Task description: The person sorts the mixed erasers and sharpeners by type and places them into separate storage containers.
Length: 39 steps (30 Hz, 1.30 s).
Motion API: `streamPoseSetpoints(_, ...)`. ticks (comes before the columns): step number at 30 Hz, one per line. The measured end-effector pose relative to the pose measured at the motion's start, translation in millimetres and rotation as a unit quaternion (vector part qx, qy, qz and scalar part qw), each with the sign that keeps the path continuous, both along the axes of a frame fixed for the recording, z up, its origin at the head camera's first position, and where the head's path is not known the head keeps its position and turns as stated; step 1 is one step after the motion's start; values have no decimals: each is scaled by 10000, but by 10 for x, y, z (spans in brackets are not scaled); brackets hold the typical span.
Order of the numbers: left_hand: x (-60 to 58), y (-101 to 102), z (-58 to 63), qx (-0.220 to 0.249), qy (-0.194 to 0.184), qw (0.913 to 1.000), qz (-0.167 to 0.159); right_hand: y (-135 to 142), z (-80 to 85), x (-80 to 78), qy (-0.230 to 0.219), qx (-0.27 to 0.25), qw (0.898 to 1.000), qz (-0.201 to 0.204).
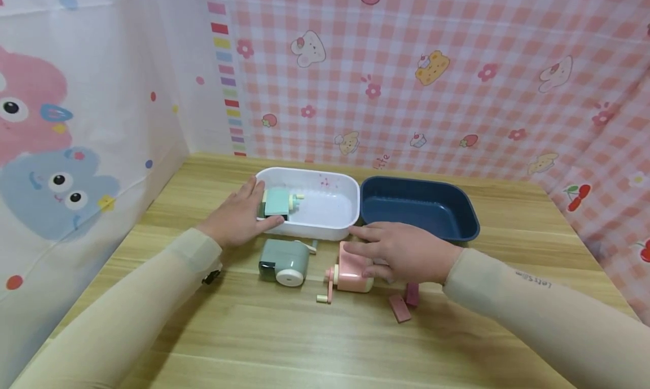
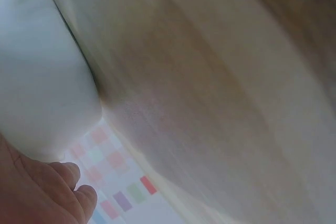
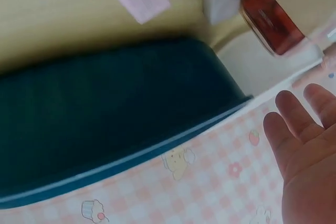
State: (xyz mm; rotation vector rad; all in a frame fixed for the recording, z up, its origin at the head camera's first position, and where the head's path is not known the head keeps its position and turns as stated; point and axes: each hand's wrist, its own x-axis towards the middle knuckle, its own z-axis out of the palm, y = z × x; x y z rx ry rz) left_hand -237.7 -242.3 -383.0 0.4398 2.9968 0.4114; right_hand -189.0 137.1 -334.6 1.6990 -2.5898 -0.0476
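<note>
My left hand (image 1: 235, 215) rests at the left end of a white basin (image 1: 332, 211), its fingers stretched along the rim and the thumb over the front edge. Beside those fingers, inside the basin, lies a mint-green crank pencil sharpener (image 1: 277, 200). Over a pink crank pencil sharpener (image 1: 352, 273) on the table spreads my right hand (image 1: 406, 250), fingers extended and partly covering it. In the right wrist view the fingers (image 3: 294, 124) are apart and slightly bent. A grey-green pencil sharpener (image 1: 291, 256) stands on the table between the hands.
A navy basin (image 1: 416, 202) sits directly right of the white one. Two small rose-pink blocks (image 1: 399, 308) lie in front of the right hand's wrist. Behind the wooden table (image 1: 284, 344) hangs a pink checked cloth (image 1: 396, 33); a white printed cloth (image 1: 127, 73) hangs at left.
</note>
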Motion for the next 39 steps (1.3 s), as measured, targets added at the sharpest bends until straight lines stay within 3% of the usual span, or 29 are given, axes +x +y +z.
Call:
streamPoseSetpoints(9,14,8,4,-27,-14,10000,8,8,-115,20,-510,295,9980,-215)
streamPoseSetpoints(19,22,21,22,-29,-20,10000,15,13,-203,28,-188,298,9994,14)
streamPoseSetpoints(30,27,18,16,-47,5,10000,-24,-10,-193,34,-500,325,9981,-169)
streamPoseSetpoints(39,20,22,12,-54,-25,10000,-12,-11,-219,39,-471,301,9982,-209)
